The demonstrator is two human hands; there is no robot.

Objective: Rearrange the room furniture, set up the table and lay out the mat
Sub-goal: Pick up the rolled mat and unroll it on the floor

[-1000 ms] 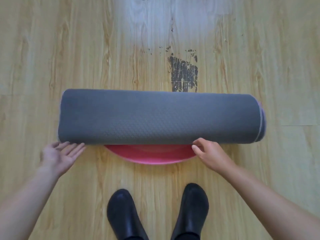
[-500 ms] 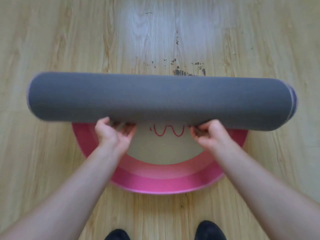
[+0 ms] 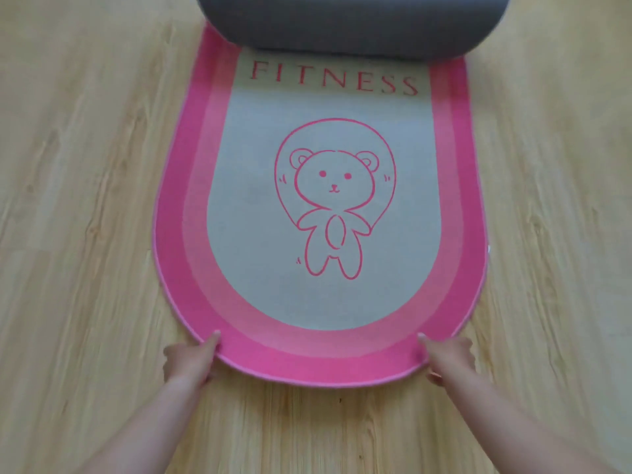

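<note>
The pink-bordered grey fitness mat [image 3: 260, 295] lies roughly half unrolled on the pale wooden floor [image 3: 85, 200], its grey roll [image 3: 342, 25] yet to open. The left hand [image 3: 189, 359] and right hand [image 3: 449, 357] each pinch its near edge, fingers [image 3: 209, 346] curled; no furniture is in view.

The floor [image 3: 85, 200] is pale, yellowish wood-look planking, its streaky brown grain running away from the viewer. A faint plank seam crosses it on the left side. One tiny dark speck [image 3: 340, 400] lies on it toward the near edge.
</note>
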